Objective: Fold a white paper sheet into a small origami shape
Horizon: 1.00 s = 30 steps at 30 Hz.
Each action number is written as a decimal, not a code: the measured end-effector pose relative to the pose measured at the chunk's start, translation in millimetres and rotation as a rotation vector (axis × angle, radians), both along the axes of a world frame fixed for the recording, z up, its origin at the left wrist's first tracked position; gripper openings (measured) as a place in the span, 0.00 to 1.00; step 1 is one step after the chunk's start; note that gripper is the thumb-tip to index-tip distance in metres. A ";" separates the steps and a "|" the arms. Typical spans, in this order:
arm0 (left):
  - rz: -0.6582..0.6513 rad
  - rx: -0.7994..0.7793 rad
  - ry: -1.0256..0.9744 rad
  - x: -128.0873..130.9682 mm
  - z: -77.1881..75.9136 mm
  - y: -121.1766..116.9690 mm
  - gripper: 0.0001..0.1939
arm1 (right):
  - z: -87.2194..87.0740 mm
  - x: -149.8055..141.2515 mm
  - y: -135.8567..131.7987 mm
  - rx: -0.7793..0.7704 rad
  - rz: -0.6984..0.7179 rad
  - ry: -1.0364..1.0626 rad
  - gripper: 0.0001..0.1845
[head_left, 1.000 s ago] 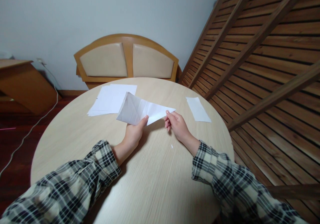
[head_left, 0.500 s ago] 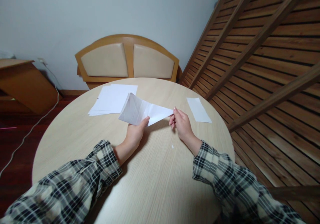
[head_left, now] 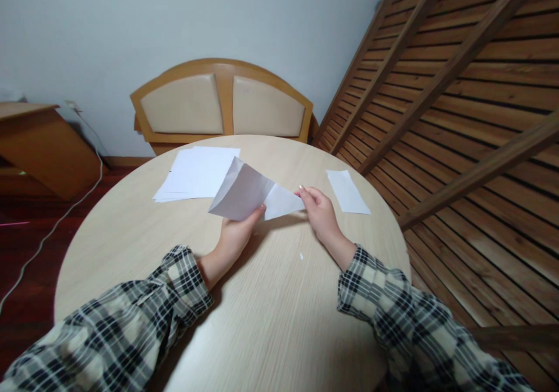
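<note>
A folded sheet of white paper [head_left: 245,191], creased and tapering to a point at the right, is held above the table between both hands. My left hand [head_left: 236,237] is closed on its lower edge near the middle, thumb on top and the other fingers mostly hidden beneath. With thumb and index finger, my right hand [head_left: 319,214] pinches the pointed right tip. The paper's left part stands up at a fold, tilted, with its greyish face toward me.
A stack of white sheets [head_left: 187,173] lies at the back left of the round table [head_left: 262,322]. A paper strip [head_left: 347,191] is at the right, and a tiny paper scrap [head_left: 301,256] near the middle. Behind stand a padded headboard [head_left: 183,103] and slatted wood [head_left: 471,165].
The folded paper has tilted and shifted slightly right, its left part now turned more upright. My right hand has moved a little to the right, still at the tip; my left hand keeps its hold.
</note>
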<state>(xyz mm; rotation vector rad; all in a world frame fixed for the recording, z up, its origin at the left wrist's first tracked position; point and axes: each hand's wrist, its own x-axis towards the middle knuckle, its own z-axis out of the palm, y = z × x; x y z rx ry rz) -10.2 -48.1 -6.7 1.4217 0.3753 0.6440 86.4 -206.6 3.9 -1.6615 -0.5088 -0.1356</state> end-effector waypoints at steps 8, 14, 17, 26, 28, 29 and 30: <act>-0.083 0.085 0.065 -4.3 2.7 -4.1 0.20 | 13.4 -5.3 -4.5 -0.122 0.203 -0.027 0.14; -0.176 0.117 0.064 -5.6 7.6 -4.0 0.25 | 15.4 -0.9 -10.1 -0.056 0.346 0.248 0.12; -0.227 0.115 0.034 -6.0 9.0 -4.0 0.24 | 17.2 -2.3 -10.5 -0.032 0.354 0.270 0.11; -0.464 0.169 0.106 -9.0 17.4 4.8 0.11 | 12.9 6.7 -13.0 0.093 0.241 0.253 0.10; -0.484 0.214 0.103 -9.1 19.8 9.1 0.11 | 12.4 9.0 -14.1 0.116 0.224 0.258 0.10; -0.483 0.243 0.103 -9.0 20.6 11.2 0.11 | 12.1 9.8 -14.4 0.122 0.224 0.266 0.11; -0.480 0.272 0.107 -8.7 21.1 13.2 0.12 | 11.7 10.3 -14.6 0.126 0.226 0.276 0.11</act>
